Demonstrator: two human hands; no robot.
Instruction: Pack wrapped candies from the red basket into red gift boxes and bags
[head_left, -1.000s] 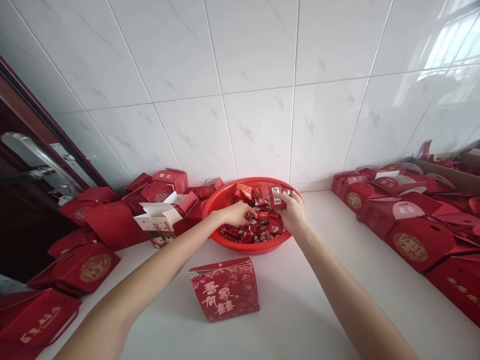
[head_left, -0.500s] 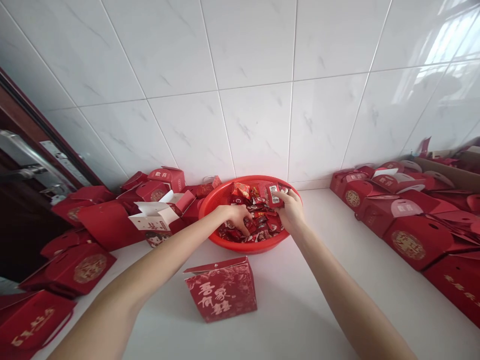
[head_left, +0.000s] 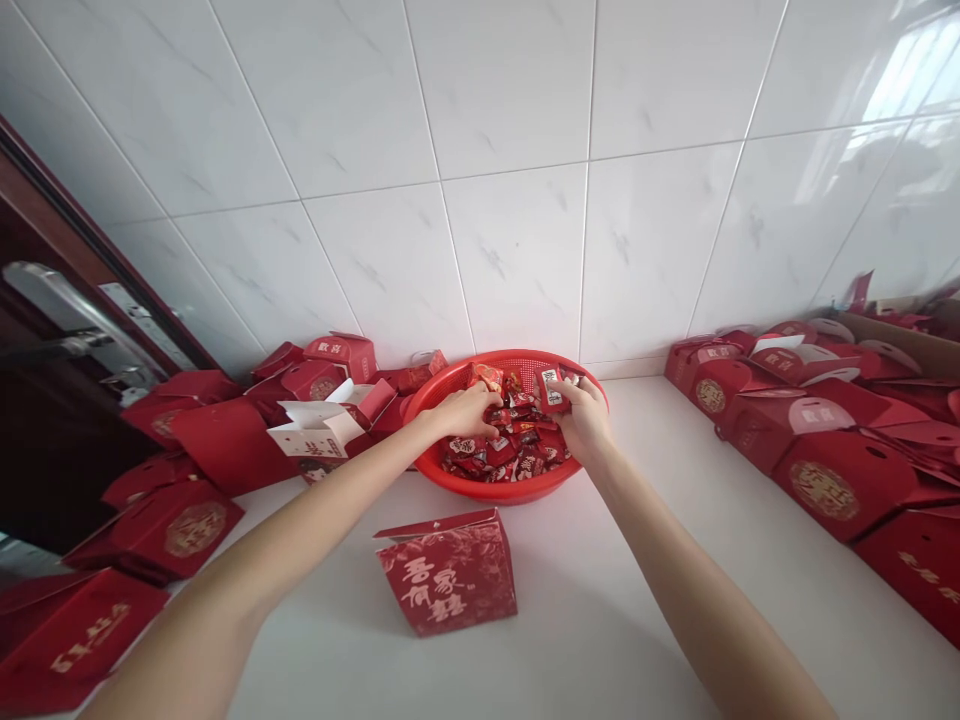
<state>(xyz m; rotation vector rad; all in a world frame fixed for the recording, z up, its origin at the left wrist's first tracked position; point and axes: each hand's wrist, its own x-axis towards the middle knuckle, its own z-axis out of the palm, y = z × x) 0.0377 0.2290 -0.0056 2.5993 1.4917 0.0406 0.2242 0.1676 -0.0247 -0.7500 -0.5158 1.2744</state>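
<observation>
A red plastic basket (head_left: 517, 492) full of small red wrapped candies (head_left: 501, 452) stands against the tiled wall. My left hand (head_left: 463, 411) reaches over its left side; thumb and forefinger are apart above the candies, with nothing visibly held. An orange-red packet (head_left: 487, 376) lies just beyond those fingertips. At the basket's right side, my right hand (head_left: 587, 420) grips a red packet with a white label (head_left: 552, 390) between thumb and fingers. Closer to me on the white counter is a red box with pale lettering (head_left: 448, 580), its top edge raised.
Several closed red gift boxes (head_left: 184, 530) crowd the left, beside a box with white flaps up (head_left: 319, 430). More red boxes (head_left: 821, 480) line the right. A door with a metal handle (head_left: 67, 310) is at far left.
My left hand has lifted a little and moved back toward the basket's left rim, away from the lower candies. My right hand keeps hold of the labelled packet, almost still.
</observation>
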